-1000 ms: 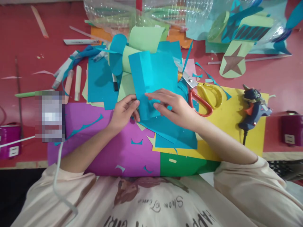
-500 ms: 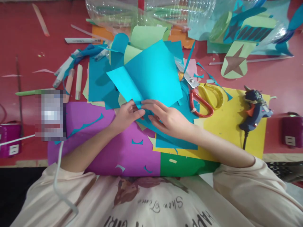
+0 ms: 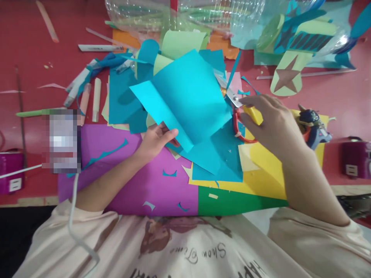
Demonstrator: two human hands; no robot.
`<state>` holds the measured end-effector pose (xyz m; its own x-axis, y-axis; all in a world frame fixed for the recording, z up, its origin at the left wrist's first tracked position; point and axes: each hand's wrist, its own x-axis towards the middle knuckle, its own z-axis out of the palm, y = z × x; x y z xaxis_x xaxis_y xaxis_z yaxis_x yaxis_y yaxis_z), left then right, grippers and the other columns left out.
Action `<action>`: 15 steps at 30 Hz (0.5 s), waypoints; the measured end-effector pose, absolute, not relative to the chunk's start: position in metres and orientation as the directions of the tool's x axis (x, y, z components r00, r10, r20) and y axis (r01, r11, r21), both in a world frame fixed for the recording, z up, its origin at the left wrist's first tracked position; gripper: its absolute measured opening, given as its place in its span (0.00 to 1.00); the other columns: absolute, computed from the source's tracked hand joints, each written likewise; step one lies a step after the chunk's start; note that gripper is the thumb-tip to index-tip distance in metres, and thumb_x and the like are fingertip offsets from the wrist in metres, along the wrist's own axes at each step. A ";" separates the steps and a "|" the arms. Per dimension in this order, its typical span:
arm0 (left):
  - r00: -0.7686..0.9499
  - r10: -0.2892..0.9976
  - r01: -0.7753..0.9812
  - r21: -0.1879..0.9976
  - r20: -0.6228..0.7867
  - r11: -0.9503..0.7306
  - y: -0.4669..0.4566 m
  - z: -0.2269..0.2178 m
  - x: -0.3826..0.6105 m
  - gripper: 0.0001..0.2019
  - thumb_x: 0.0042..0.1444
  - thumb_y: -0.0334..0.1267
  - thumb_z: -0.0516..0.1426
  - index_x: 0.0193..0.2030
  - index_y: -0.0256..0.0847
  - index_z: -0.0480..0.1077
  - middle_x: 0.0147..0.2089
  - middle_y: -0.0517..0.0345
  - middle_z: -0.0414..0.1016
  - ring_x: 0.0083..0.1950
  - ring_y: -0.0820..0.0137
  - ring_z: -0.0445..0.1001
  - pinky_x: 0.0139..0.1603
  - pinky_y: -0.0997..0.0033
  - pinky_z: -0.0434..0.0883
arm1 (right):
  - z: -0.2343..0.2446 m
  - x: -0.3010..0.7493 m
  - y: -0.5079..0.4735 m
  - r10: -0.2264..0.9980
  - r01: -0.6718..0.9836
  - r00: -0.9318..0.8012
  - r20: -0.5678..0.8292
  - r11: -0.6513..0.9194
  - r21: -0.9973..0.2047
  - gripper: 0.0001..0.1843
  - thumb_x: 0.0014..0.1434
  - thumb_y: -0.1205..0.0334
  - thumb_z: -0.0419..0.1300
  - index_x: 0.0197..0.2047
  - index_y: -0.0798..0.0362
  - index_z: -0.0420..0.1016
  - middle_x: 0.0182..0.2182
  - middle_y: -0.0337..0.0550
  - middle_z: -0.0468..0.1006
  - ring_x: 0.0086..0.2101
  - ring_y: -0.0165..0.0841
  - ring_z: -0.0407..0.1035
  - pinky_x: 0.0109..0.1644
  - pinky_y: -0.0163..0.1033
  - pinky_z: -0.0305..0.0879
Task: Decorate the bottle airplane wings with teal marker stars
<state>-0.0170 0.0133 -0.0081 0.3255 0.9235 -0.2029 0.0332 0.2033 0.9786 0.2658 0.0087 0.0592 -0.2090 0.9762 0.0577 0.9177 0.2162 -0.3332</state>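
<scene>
My left hand [image 3: 155,139] pinches the lower edge of a folded bright blue paper sheet [image 3: 185,100], holding it lifted and fanned open above a darker teal sheet [image 3: 223,158]. My right hand [image 3: 271,123] lies over the yellow and red handles of the scissors [image 3: 242,110], fingers curled round them; the blades point up-left under the blue sheet's edge. Purple [image 3: 116,177], green [image 3: 232,200] and yellow [image 3: 272,173] sheets lie beneath.
A blue glue gun [image 3: 314,129] lies just right of my right hand. Clear plastic bottles [image 3: 179,15] and a paper-covered bottle plane [image 3: 292,42] stand at the back. Glue sticks [image 3: 95,98], paper scraps and a phone [image 3: 62,141] lie on the left.
My right hand left the blue paper and moved right onto the scissors. The left hand kept hold of the sheet, which unfolded from flat to fanned open.
</scene>
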 end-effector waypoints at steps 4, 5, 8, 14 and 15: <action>0.334 0.922 0.036 0.980 -0.198 0.197 0.014 -0.007 -0.017 0.23 0.49 0.58 0.65 0.26 0.42 0.62 0.21 0.66 0.67 0.23 0.71 0.76 0.23 0.73 0.75 | 0.047 0.293 0.011 0.958 0.994 -0.084 -0.273 0.060 -0.095 0.33 0.58 0.64 0.57 0.67 0.56 0.60 0.57 0.64 0.71 0.57 0.57 0.66 0.59 0.61 0.65; 0.336 0.921 0.027 0.979 -0.199 0.201 0.015 -0.007 -0.017 0.23 0.49 0.58 0.65 0.26 0.42 0.62 0.21 0.66 0.67 0.22 0.71 0.75 0.23 0.74 0.74 | 0.045 0.294 0.012 0.951 0.995 -0.064 -0.303 0.039 -0.087 0.36 0.57 0.64 0.58 0.68 0.56 0.58 0.57 0.65 0.70 0.58 0.57 0.66 0.59 0.60 0.65; 0.331 0.921 -0.002 0.976 -0.206 0.219 0.015 -0.009 -0.017 0.24 0.46 0.59 0.66 0.25 0.42 0.63 0.21 0.66 0.68 0.22 0.72 0.75 0.23 0.73 0.75 | 0.044 0.287 0.017 0.941 0.997 -0.027 -0.339 -0.001 -0.083 0.41 0.55 0.65 0.60 0.71 0.55 0.55 0.57 0.65 0.68 0.58 0.57 0.66 0.60 0.57 0.64; 0.308 0.931 -0.046 0.974 -0.196 0.220 0.016 -0.011 -0.019 0.24 0.44 0.60 0.67 0.31 0.43 0.65 0.27 0.64 0.73 0.23 0.72 0.76 0.23 0.73 0.75 | 0.043 0.278 0.032 0.942 0.976 0.129 -0.309 -0.175 -0.127 0.34 0.54 0.64 0.59 0.65 0.55 0.65 0.43 0.60 0.77 0.41 0.49 0.73 0.45 0.51 0.66; 0.311 0.932 -0.054 0.975 -0.188 0.215 0.017 -0.011 -0.019 0.24 0.44 0.59 0.67 0.32 0.43 0.64 0.28 0.64 0.73 0.24 0.72 0.76 0.23 0.73 0.75 | 0.042 0.281 0.032 0.944 0.957 0.173 -0.281 -0.229 -0.179 0.31 0.53 0.64 0.60 0.62 0.54 0.68 0.38 0.55 0.77 0.38 0.46 0.73 0.42 0.49 0.65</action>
